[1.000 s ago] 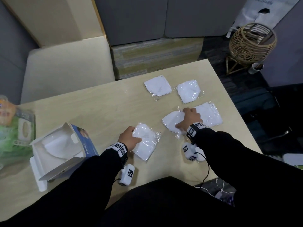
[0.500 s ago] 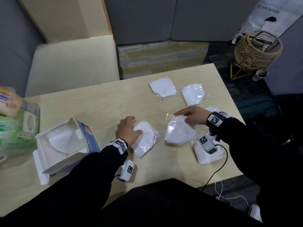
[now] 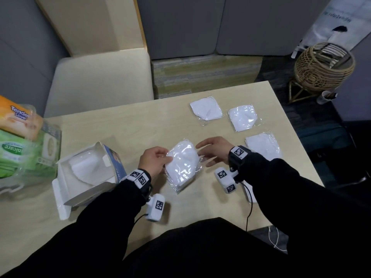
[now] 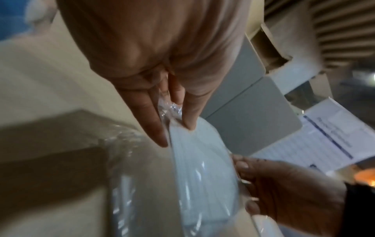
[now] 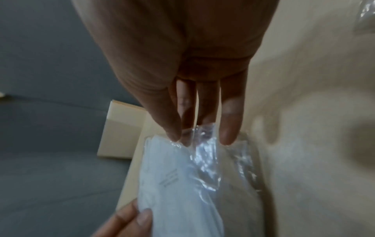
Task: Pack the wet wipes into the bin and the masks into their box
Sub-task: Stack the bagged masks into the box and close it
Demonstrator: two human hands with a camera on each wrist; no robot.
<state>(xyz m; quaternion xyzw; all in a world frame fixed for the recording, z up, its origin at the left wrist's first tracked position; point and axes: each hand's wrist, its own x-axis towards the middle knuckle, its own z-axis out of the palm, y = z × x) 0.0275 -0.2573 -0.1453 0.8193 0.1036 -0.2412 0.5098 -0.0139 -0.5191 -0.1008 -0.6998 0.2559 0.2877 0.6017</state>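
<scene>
Over the table's middle, my left hand [image 3: 167,157] pinches the left edge of a clear-wrapped white mask [image 3: 182,163], which seems to lie stacked on a second one. My right hand [image 3: 202,155] has straight fingers that touch the wrap's right edge. The left wrist view shows thumb and fingers of the left hand [image 4: 176,128] clamped on the crinkled wrap [image 4: 202,160]. In the right wrist view the right hand [image 5: 194,139] meets the wrap [image 5: 182,184] with its fingertips. The open mask box [image 3: 116,167] lies to the left, with masks inside. Wet wipes packs [image 3: 16,155] fill a clear bin [image 3: 50,141] at far left.
Three more wrapped masks lie on the table [image 3: 140,127] at the right: two at the back [image 3: 206,108] [image 3: 244,117] and one nearer [image 3: 263,145]. A cream chair [image 3: 100,81] stands behind the table. A rattan basket [image 3: 323,65] sits on the floor at right.
My right hand carried its mask leftward onto the one under my left hand. Both hands have lifted and come together at the table's middle, and the left hand now pinches the stack.
</scene>
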